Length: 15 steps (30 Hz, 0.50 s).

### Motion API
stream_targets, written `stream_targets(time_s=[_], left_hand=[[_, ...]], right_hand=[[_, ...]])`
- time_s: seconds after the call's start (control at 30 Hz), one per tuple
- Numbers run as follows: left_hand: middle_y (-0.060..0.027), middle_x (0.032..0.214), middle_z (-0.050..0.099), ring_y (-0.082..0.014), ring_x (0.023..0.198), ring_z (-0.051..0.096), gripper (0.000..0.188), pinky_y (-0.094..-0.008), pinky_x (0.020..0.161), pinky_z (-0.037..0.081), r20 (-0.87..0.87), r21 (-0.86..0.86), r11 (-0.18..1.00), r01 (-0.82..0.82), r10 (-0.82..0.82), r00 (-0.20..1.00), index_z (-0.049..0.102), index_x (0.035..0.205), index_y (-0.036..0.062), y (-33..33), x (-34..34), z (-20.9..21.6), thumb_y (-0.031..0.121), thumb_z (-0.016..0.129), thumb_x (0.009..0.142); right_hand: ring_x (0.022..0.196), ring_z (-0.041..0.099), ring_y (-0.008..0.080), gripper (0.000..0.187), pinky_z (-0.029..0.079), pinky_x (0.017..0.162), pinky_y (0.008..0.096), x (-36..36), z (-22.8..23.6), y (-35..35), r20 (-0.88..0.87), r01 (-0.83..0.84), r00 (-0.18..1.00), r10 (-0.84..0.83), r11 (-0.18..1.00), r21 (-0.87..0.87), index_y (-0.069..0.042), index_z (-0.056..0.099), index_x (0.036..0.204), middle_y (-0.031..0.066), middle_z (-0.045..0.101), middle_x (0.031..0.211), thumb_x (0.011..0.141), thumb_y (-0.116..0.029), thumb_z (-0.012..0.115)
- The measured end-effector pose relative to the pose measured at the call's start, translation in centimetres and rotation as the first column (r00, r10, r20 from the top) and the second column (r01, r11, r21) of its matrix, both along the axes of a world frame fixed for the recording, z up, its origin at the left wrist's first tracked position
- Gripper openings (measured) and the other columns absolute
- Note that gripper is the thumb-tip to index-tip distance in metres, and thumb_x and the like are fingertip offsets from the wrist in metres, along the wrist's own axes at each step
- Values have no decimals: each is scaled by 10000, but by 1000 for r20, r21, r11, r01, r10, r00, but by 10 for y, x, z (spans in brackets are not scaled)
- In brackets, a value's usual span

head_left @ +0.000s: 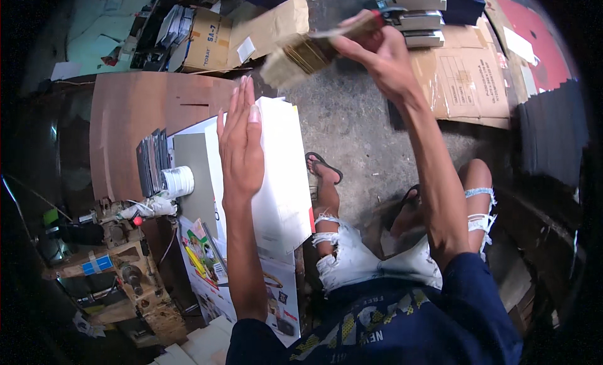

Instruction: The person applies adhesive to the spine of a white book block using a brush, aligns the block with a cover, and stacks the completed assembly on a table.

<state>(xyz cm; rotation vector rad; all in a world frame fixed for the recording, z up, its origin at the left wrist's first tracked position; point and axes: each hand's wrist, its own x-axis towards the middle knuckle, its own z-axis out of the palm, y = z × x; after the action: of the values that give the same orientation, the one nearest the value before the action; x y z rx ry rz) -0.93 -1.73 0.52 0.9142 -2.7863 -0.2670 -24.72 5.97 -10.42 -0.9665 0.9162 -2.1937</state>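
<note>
Flat on a thick stack of white paper [279, 183] lies my left hand [242, 151], its fingers straight and close together along the stack's left side. My right hand [388, 60] is raised over the floor beyond the stack. It grips a wide brush [309, 54] with a brown banded middle and a red end by my knuckles. The brush's pale, blurred tip points left and down, above the far end of the stack, and I cannot tell if it touches. Beneath the stack, a grey board [191, 155] shows at the left.
A white tub [178, 181] stands beside a row of thin dark books [152, 162] on the left. Behind is a brown wooden board [125, 126]. Books [422, 18] sit on a cardboard box [461, 82] at far right. Worn machinery [130, 274] fills the lower left.
</note>
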Motion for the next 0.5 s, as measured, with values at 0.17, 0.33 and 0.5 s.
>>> stream_targets(time_s=[0.17, 0.33, 0.5], left_hand=[[-143, 1604, 339, -326, 1506, 263, 541, -496, 1224, 103, -18, -6, 999, 34, -34, 999, 317, 1557, 51, -4, -5, -4, 262, 255, 1064], [-146, 1608, 328, -326, 1510, 252, 543, -497, 1225, 91, -27, 22, 1000, 17, -16, 1000, 312, 1558, 44, -1, -1, 0, 260, 260, 1062], [-133, 1608, 333, -312, 1509, 257, 535, -498, 1226, 95, -25, 1, 1000, 10, -10, 1000, 316, 1561, 67, 0, -4, 0, 266, 263, 1067]], right_hand=[[954, 659, 146, 386, 534, 907, 314, 13, 12, -6, -201, 27, 979, -21, 999, 29, -12, 652, 1093, 69, 701, 1025, 839, -247, 822], [824, 684, 121, 304, 545, 763, 262, 1, 15, 15, -27, 274, 962, -273, 961, 49, 13, 717, 942, 67, 738, 906, 832, -247, 829], [824, 684, 134, 342, 551, 746, 265, 44, 15, 48, 29, 108, 993, -115, 977, 186, 5, 688, 1027, 81, 724, 899, 803, -202, 842]])
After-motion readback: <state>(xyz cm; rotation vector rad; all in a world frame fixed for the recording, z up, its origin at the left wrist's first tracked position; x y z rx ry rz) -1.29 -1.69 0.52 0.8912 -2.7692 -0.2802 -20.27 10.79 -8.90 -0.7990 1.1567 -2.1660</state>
